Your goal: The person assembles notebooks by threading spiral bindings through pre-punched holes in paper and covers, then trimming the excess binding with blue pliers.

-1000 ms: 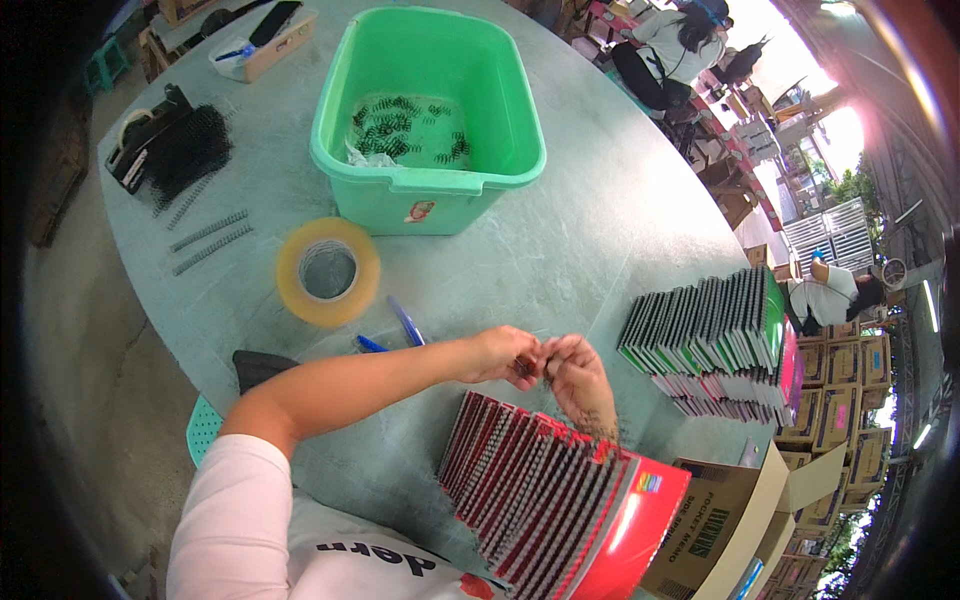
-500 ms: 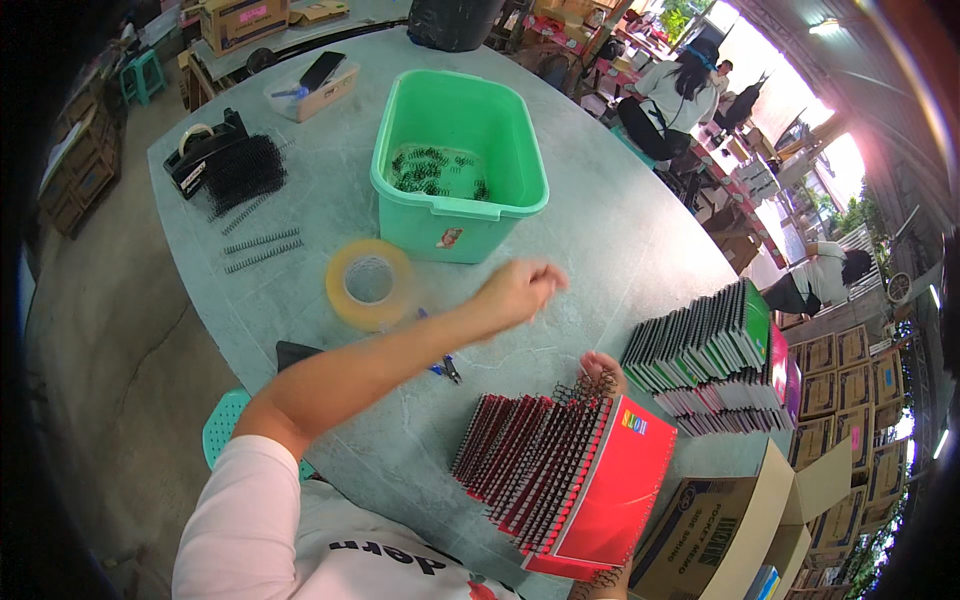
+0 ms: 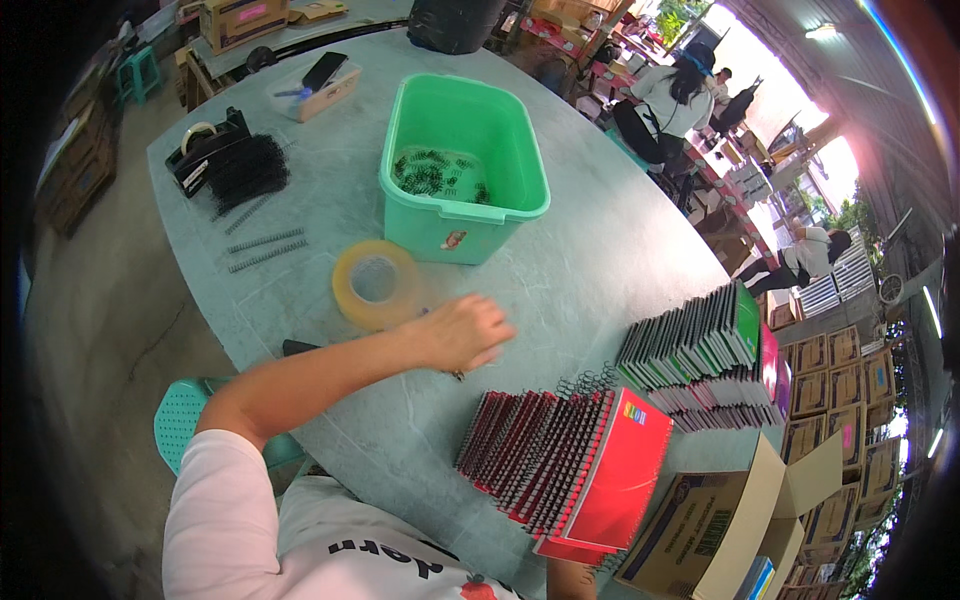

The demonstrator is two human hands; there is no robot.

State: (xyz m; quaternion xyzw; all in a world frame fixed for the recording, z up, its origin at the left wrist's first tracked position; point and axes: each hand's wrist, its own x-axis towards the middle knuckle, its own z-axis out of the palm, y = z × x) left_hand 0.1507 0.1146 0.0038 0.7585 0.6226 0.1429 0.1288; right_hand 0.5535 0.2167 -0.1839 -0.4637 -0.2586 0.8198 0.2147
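Observation:
My left hand (image 3: 465, 332) is above the table with its fingers curled in, slightly blurred; whether they hold anything is hidden. Beneath it, the dark tip of a small cutting tool (image 3: 458, 376) peeks out on the tabletop. My right forearm (image 3: 570, 580) reaches up from the lower edge beside a fanned row of red spiral notebooks (image 3: 625, 470), and the hand itself is hidden behind them. Black coils (image 3: 590, 380) stick out past the notebooks' far end. A roll of clear tape (image 3: 345, 290) lies left of my left hand.
A green tub (image 3: 465, 235) holds short black coils. Green (image 3: 690, 335) and pink notebooks (image 3: 735, 395) stand at the right, near an open carton (image 3: 690, 530). Farther left are loose springs (image 3: 265, 240), a tape dispenser (image 3: 205, 160) and a phone (image 3: 325, 68) on a small tray. People work in the background.
My left hand has moved left and nearer to me, over the cutting tool. The fingers that showed behind the red notebooks' far end have gone out of sight.

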